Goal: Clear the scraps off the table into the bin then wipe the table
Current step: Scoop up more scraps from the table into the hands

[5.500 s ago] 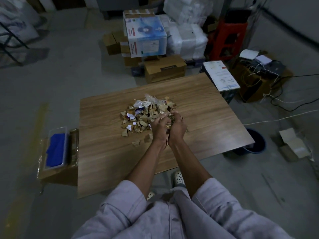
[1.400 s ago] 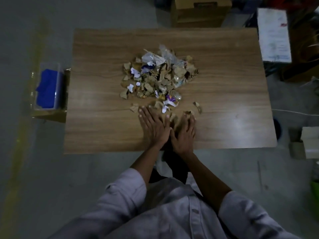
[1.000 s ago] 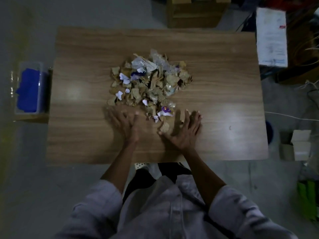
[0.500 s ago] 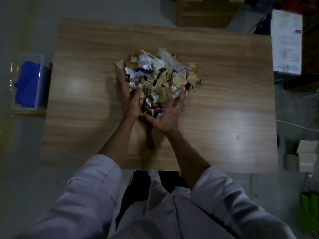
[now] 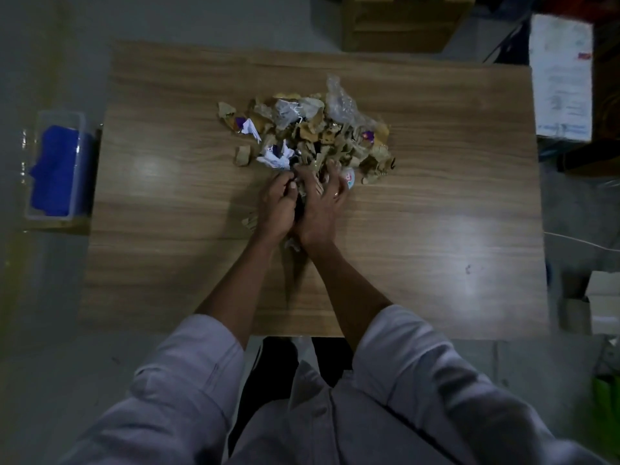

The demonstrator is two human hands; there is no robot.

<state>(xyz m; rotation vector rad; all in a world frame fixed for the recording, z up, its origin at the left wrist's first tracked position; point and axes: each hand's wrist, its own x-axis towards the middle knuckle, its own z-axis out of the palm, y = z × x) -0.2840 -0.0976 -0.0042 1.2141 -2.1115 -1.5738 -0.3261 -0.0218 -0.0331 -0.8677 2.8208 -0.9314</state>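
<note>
- One clear plastic tub (image 5: 80,135) holding a folded blue cloth (image 5: 55,169) stands just beyond the left edge of the wood-grain brown tabletop (image 5: 161,236). The cloth is probably for the wiping, which is not yet begun.
- A heap of torn brown cardboard, white paper and crinkled clear plastic scraps (image 5: 312,129) lies mid-tabletop, toward the far side. One small brown cardboard piece (image 5: 243,159) sits just apart on its left flank.
- The left hand (image 5: 278,206) digs into the near edge of the heap, with its fingers curled around a clump of scraps.
- The right hand (image 5: 322,206) presses against the left, and its fingers curl over the same clump. Both hands grip scraps between them, and a few bits poke out below the wrists.
- Most of the heap lies beyond the hands' reach, so I judge this load to be one of several.
- Risk: the clump is loose, mixed and light. If the palms part on the lift, small pieces are likely to sift out underneath and land on the floor.
- Risk: the slick plastic film may drag neighbouring bits along and scatter them wider.
- No bin shows plainly, so the carry may be long, giving more chance of spills.
- A white printed carton (image 5: 560,78) stands beside the tabletop's right edge.
</note>
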